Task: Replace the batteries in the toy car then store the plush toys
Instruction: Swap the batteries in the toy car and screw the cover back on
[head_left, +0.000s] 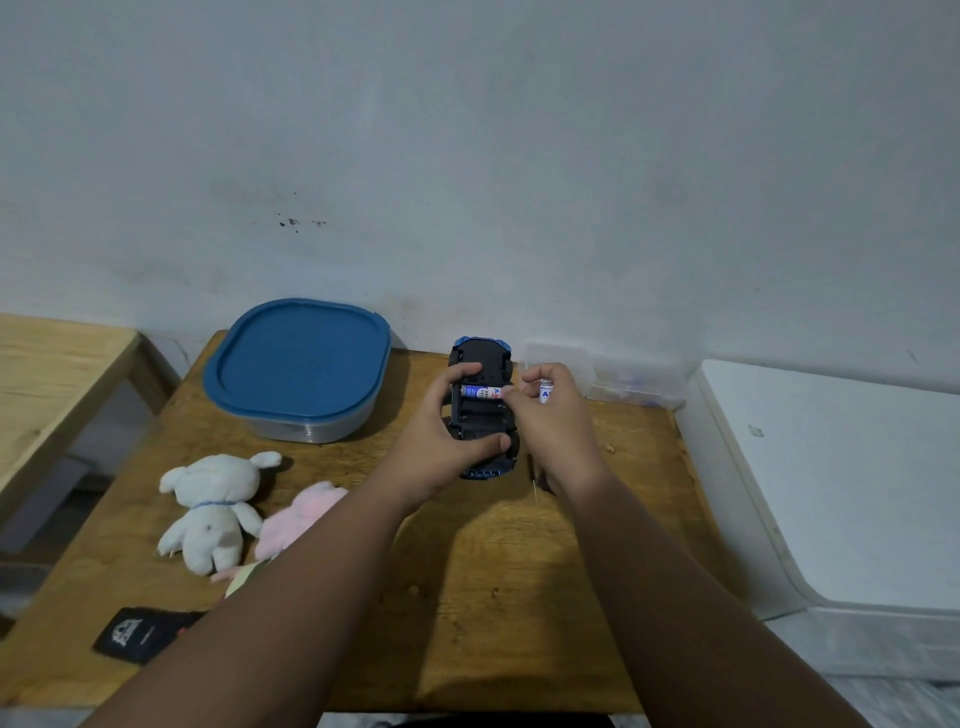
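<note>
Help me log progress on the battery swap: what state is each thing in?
toy car: upside down, battery bay open
first battery: seated in the bay
second battery: pinched in right hand
left hand: grips the car
blue-lidded container: lid on
white plush: lying on table
pink plush: lying on table

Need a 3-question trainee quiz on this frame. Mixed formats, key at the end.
1. True or false: the left hand grips the toy car, which lies underside up.
2. Which hand holds the loose battery outside the car? A. left hand B. right hand C. neither
3. Fill in: the lid of the container beside the car is ___ in colour.

Key: 1 true; 2 B; 3 blue.
</note>
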